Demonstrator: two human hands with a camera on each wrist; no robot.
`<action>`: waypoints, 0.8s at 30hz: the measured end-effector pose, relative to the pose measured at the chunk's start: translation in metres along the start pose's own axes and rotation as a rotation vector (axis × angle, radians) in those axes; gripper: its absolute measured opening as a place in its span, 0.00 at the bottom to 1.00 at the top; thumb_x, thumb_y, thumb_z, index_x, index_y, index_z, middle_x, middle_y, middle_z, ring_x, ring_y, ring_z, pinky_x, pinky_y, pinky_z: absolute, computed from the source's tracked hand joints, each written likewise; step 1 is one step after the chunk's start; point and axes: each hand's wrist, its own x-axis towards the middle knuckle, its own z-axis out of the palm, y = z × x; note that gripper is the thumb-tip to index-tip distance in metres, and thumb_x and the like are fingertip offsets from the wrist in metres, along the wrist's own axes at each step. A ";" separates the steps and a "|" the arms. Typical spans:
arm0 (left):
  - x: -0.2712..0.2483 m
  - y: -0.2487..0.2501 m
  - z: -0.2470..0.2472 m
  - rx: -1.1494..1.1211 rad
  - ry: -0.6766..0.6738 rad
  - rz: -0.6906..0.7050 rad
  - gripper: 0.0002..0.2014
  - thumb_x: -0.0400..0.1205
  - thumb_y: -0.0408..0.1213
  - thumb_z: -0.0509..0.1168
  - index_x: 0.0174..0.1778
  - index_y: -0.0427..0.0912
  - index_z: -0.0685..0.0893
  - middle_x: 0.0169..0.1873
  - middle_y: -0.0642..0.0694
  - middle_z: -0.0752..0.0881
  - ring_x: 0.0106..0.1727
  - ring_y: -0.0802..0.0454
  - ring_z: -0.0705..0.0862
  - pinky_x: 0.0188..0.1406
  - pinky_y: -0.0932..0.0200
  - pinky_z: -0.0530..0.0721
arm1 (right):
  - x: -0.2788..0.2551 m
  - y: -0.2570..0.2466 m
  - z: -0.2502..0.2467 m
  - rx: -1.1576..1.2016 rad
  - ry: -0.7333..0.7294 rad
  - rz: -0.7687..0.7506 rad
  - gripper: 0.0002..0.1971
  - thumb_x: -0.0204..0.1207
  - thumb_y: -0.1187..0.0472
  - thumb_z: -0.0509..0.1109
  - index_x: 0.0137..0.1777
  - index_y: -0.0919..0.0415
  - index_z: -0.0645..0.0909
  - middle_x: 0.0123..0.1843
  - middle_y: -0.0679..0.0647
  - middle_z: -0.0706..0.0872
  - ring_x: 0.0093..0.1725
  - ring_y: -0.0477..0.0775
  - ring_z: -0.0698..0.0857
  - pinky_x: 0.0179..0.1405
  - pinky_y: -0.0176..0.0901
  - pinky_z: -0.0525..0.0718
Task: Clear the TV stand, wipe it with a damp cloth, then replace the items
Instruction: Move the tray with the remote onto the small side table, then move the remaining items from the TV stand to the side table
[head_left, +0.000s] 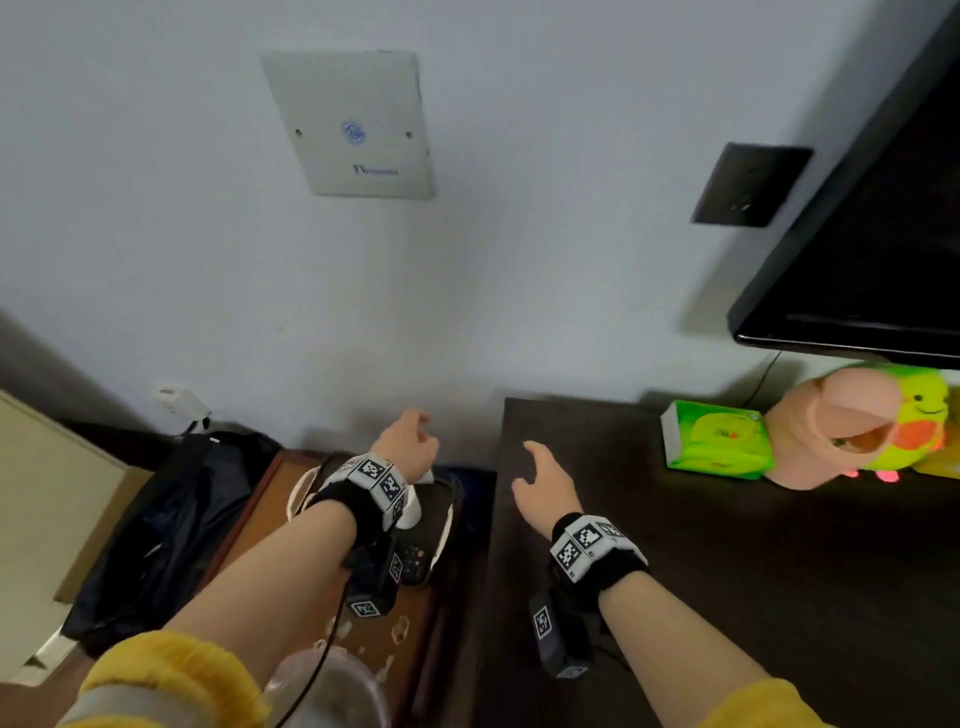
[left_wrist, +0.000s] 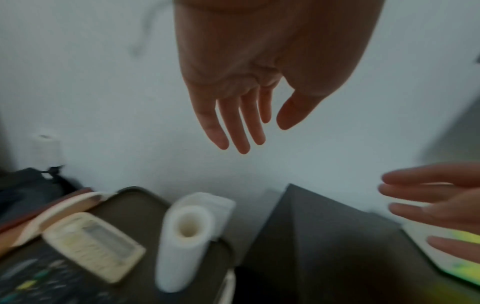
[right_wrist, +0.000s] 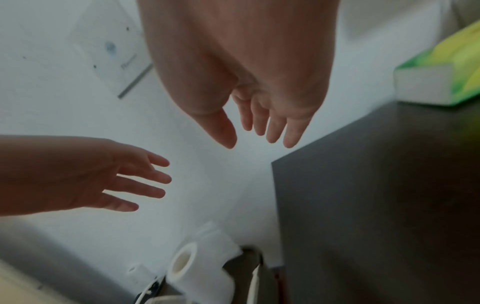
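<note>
The dark TV stand (head_left: 727, 545) fills the right half of the head view. On its far side lie a green tissue pack (head_left: 717, 439) and a yellow-green plush toy (head_left: 914, 415) with a peach-coloured object (head_left: 831, 431) in front of it. My right hand (head_left: 540, 478) hovers open over the stand's left corner and holds nothing. My left hand (head_left: 410, 441) hangs open and empty above a dark tray (left_wrist: 124, 207) left of the stand. In the tray stand a white paper roll (left_wrist: 184, 240) and a cream calculator (left_wrist: 96, 244).
A black TV (head_left: 883, 234) hangs above the stand at the right. A black bag (head_left: 171, 519) lies left of the tray on a brown side table (head_left: 260, 499). The wall carries a white socket plate (head_left: 358, 124) and a dark plate (head_left: 750, 184).
</note>
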 end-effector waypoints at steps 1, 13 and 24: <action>-0.004 0.021 0.012 0.008 -0.021 0.025 0.19 0.81 0.35 0.60 0.69 0.42 0.73 0.57 0.42 0.84 0.62 0.42 0.82 0.65 0.53 0.77 | -0.001 0.007 -0.019 -0.003 0.023 0.001 0.29 0.79 0.66 0.62 0.80 0.53 0.62 0.79 0.56 0.70 0.75 0.58 0.73 0.69 0.43 0.71; -0.006 0.226 0.210 0.448 -0.278 0.333 0.33 0.78 0.51 0.66 0.78 0.49 0.64 0.75 0.47 0.70 0.75 0.43 0.70 0.71 0.42 0.73 | 0.025 0.129 -0.273 -0.336 0.502 -0.043 0.34 0.71 0.62 0.71 0.77 0.65 0.65 0.79 0.61 0.67 0.80 0.61 0.62 0.81 0.53 0.56; 0.041 0.278 0.312 0.767 -0.310 0.370 0.55 0.71 0.53 0.74 0.83 0.52 0.41 0.84 0.48 0.40 0.84 0.38 0.40 0.82 0.36 0.49 | 0.071 0.200 -0.339 -0.429 0.470 0.063 0.41 0.70 0.38 0.64 0.81 0.39 0.48 0.84 0.37 0.46 0.84 0.49 0.42 0.78 0.75 0.47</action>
